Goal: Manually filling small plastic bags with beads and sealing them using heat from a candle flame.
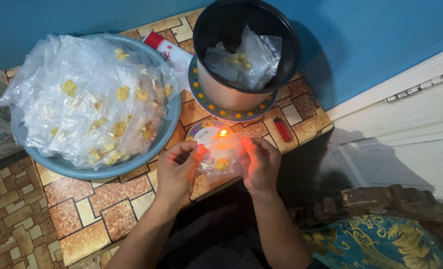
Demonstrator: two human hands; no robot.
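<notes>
Both hands hold one small clear plastic packet (pixel 222 155) with yellow snack pieces inside. My left hand (pixel 177 169) pinches its left edge and my right hand (pixel 261 162) pinches its right edge. The packet's top edge is at a small candle flame (pixel 223 132) that burns on a little patterned saucer (pixel 201 130). A blue basin (pixel 169 127) at the left is heaped with many similar clear packets (pixel 89 97). A dark pot (pixel 246 50) at the back stands on a patterned plate (pixel 209 104) and holds a few more packets.
A red lighter (pixel 282 129) lies to the right of the saucer. A white tube with a red cap (pixel 167 50) lies between basin and pot. The low table (pixel 91 204) has a tile-pattern cover. A blue wall is behind, a patterned cushion (pixel 381 241) at the lower right.
</notes>
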